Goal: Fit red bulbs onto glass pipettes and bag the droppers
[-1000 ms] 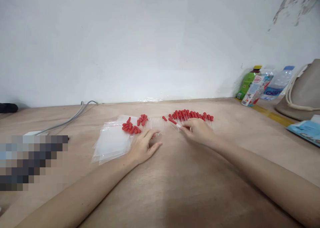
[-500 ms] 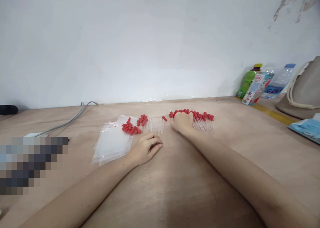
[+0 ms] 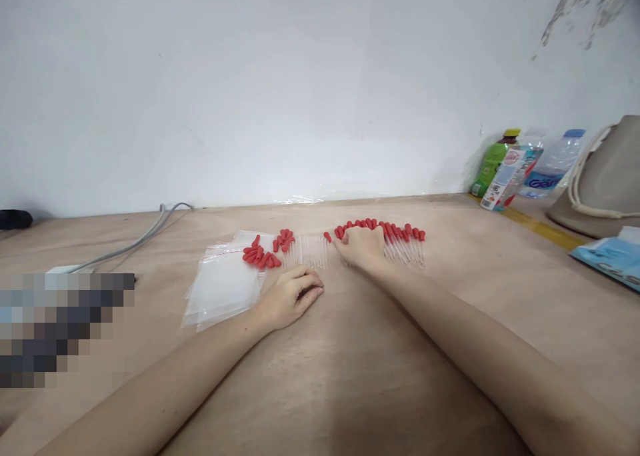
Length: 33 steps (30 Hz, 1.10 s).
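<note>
Resting on the wooden table, my left hand (image 3: 293, 296) has loosely bent fingers with a gap at the thumb and nothing in it. Just beyond it lies a row of clear thin pipette tubes (image 3: 306, 251) without bulbs. My right hand (image 3: 363, 246) is over the left part of a row of droppers with red rubber bulbs (image 3: 407, 233), hiding some of their tubes. Its index finger stretches left, close to a single red bulb (image 3: 327, 237) at the end of the bare tubes; the other fingers are bent and partly hidden.
Loose red bulbs (image 3: 260, 256) lie on clear zip bags (image 3: 220, 289) at left, with a grey cable (image 3: 135, 243) behind. At right stand a green bottle (image 3: 493, 166), a carton (image 3: 505, 179), a water bottle (image 3: 553, 169), a beige bag (image 3: 600, 176) and a blue packet (image 3: 610, 259).
My right hand has shifted slightly left, and its index finger now reaches out toward the single red bulb. My left hand stays in place.
</note>
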### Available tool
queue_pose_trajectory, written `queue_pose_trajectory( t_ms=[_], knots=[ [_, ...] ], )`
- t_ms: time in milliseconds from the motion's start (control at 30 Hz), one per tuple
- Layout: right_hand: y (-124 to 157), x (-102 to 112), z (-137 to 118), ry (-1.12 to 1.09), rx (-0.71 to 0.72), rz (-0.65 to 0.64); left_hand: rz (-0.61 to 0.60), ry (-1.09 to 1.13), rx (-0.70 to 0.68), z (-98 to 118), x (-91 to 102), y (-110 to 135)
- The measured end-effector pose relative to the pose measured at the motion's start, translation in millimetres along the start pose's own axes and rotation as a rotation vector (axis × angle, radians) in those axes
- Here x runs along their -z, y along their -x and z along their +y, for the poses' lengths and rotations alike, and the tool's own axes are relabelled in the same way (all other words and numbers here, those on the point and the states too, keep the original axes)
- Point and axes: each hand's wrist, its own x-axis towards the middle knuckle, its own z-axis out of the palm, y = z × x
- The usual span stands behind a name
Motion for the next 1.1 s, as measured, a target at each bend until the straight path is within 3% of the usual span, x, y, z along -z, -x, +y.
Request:
queue_pose_trajectory(
  t_ms=[133,467,600,733,767,933,1100],
  knots=[
    [6,-6,-17,0.007,0.085,-0.012,-0.001,-0.013,0.006,-1,-0.8,0],
    [-6,-14,-33,0.041,0.029,-0.093,-0.012,-0.025,0.009,1,-0.3,0],
    [5,-9,-33,0.055,0.056,-0.045,0.08,-0.161,0.07,-2,2.1,1],
    [30,-6,-15,0.063,0.145,0.08,0.26,-0.44,0.25,-14,11.8,0],
    [36,-7,-8,0.063,0.226,0.15,0.28,-0.499,0.294,-17,14.9,0],
    [64,-12,37,-0.158,0.542,0.352,0.264,-0.66,0.454,-31,27.2,-8],
    [76,-10,59,-0.291,0.647,0.349,0.204,-0.699,0.513,-41,30.2,-22]
  ],
)
